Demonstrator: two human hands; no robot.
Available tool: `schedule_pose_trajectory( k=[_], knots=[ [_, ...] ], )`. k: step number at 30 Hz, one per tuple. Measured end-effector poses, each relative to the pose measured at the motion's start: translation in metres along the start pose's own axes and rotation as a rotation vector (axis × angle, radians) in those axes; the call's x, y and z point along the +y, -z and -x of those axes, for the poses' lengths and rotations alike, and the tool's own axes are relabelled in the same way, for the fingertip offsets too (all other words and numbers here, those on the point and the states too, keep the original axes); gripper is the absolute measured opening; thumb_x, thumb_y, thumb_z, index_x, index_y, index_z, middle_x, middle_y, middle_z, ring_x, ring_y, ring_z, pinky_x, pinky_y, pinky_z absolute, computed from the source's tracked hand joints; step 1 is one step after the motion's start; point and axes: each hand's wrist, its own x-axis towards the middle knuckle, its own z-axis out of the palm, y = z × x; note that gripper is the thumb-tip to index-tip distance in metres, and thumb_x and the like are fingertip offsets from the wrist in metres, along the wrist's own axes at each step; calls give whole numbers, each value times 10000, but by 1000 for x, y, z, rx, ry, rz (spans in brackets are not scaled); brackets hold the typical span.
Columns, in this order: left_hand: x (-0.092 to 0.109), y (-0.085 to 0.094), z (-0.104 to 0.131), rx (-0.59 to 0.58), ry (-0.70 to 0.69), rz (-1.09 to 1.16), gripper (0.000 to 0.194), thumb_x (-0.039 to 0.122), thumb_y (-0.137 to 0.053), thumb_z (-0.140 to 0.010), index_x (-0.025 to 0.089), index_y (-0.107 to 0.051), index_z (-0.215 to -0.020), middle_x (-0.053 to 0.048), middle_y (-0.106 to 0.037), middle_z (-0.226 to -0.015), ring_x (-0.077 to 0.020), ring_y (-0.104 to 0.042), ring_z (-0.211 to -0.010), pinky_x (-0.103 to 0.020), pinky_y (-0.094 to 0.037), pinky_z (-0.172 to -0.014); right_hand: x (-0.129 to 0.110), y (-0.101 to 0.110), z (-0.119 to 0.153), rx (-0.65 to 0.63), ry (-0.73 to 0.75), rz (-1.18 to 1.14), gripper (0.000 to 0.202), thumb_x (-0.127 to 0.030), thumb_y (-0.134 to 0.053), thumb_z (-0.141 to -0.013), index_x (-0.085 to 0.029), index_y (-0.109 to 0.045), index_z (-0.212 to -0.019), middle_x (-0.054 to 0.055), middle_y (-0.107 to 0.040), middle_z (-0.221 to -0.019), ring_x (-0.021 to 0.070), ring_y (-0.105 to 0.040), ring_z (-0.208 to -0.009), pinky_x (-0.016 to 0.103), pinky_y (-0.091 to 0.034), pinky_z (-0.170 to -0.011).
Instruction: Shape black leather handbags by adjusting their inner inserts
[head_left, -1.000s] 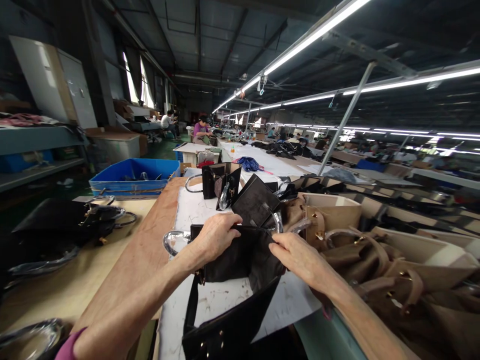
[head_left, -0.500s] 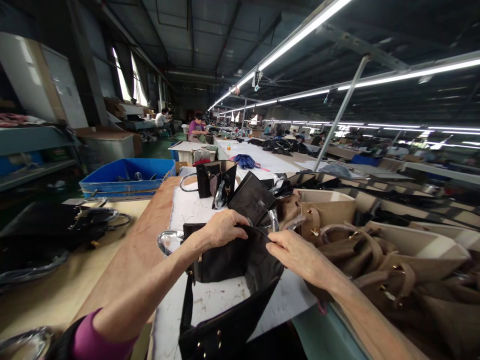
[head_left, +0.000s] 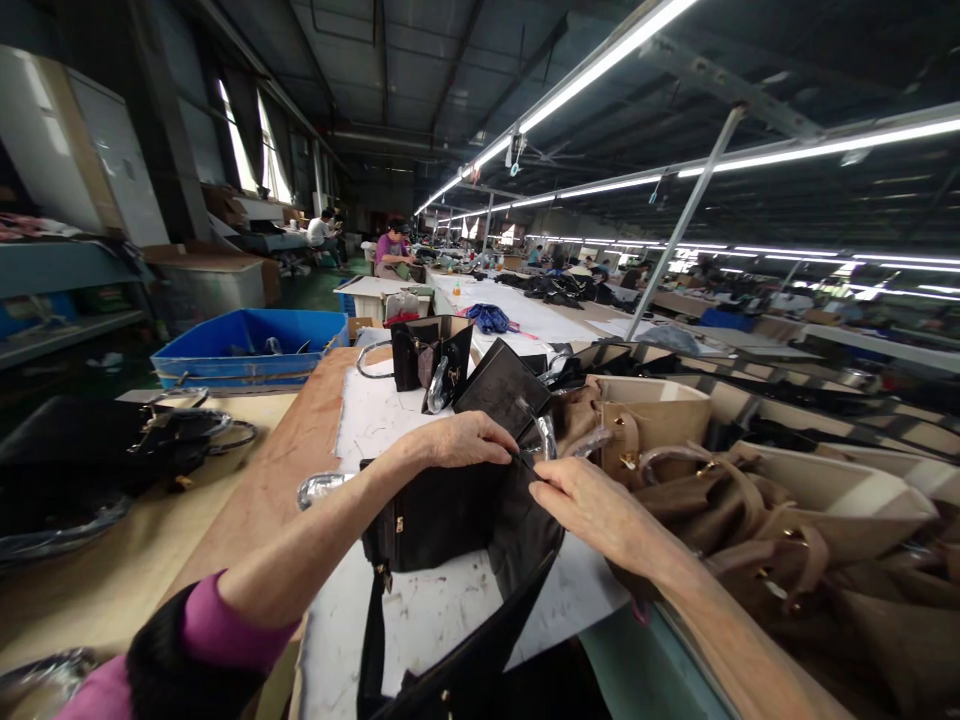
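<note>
A black handbag [head_left: 442,525] stands in front of me, its panels spread and the white work surface [head_left: 431,610] showing between them. Gold zip pulls hang on its inner left side. My left hand [head_left: 469,440] pinches the far top edge of the bag, fingers closed on the fabric. Just to its right, my right hand [head_left: 574,495] grips the same edge between thumb and fingers. A plastic-wrapped handle [head_left: 322,487] sticks out at the bag's left. Directly behind the hands leans a black flat panel [head_left: 501,390].
Brown and beige handbags [head_left: 660,420] crowd the right side. Behind stands another black bag [head_left: 409,355]. A blue bin [head_left: 247,375] is at left, with black bags [head_left: 97,460] nearer on the tan table [head_left: 187,500]. A co-worker [head_left: 391,250] sits farther back.
My left hand has slid right along the bag's top edge, closer to my right hand. The right hand has barely moved. The bag's near panel has dropped slightly lower in view.
</note>
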Motion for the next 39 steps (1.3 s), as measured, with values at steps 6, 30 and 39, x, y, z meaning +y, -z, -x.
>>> schedule_pose_trajectory(
  k=[6, 30, 39],
  knots=[
    [16, -5, 6, 85, -52, -139, 260, 193, -480, -727, 129, -698, -853, 9, -634, -674, -111, -514, -617, -171, -371, -578, -6, -1, -2, 12, -58, 29, 235, -247, -423, -764, -168, -399, -544, -31, -429, -521, 92, -379, -533, 238, -204, -488],
    [-27, -3, 126, 335, 290, 434, 350, 421, -541, -738, 109, -637, -863, -21, -627, -757, -150, -538, -683, -216, -398, -599, -16, -10, -33, -74, 43, -398, 228, -341, -496, -749, -138, -580, -688, -33, -472, -582, 98, -397, -555, 208, -293, -510],
    [-25, -5, 128, 338, 292, 419, 334, 411, -535, -746, 107, -638, -838, -10, -604, -705, -131, -511, -635, -211, -377, -570, -16, -17, -51, -73, 94, -485, 267, -383, -504, -752, -147, -623, -719, -23, -498, -616, 116, -417, -616, 230, -314, -597]
  ],
)
